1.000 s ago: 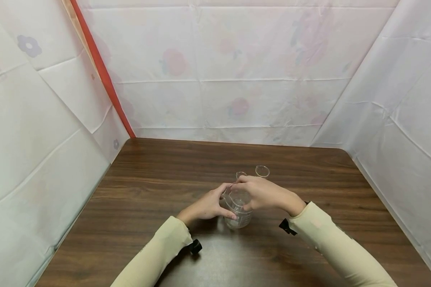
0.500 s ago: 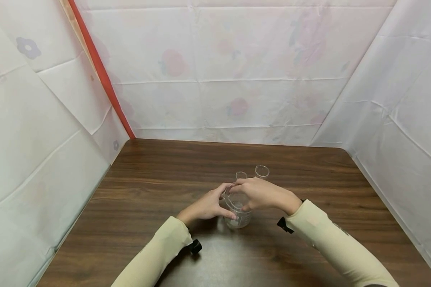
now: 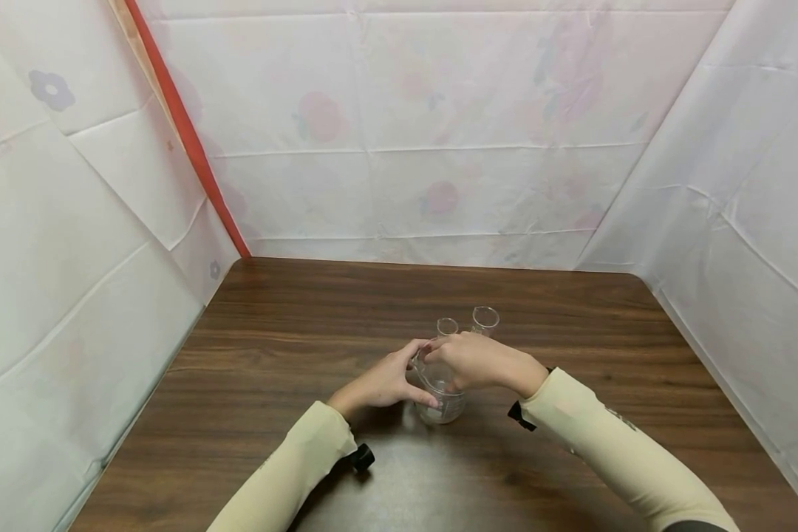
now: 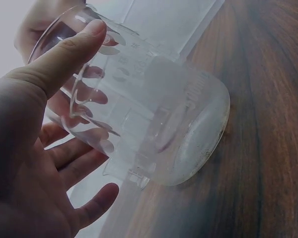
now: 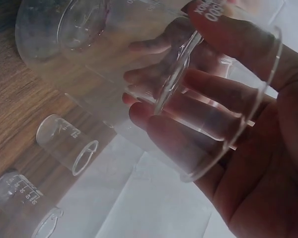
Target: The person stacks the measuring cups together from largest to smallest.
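A large clear glass beaker (image 3: 441,414) with printed marks stands upright on the wooden table. My left hand (image 3: 386,380) steadies it, thumb on the near wall and fingers round the far left side. My right hand (image 3: 482,360) reaches through its mouth from the right. Inside it sits a smaller clear beaker (image 5: 175,74), its rim pinched between my right thumb and fingers. In the left wrist view the smaller beaker's base (image 4: 171,130) shows through the glass, above the large beaker's bottom. Reflections blur the exact contact of the right fingertips.
Behind the hands stand two small beakers, a wider one (image 3: 485,318) and a narrower one (image 3: 447,325), partly hidden by the right hand. The brown wooden table (image 3: 292,318) ends at patterned white sheets (image 3: 386,192) on three sides.
The right hand has sunk slightly into the large beaker, and its forearm has shifted left. More of the small beakers behind now shows. The left hand has stayed still.
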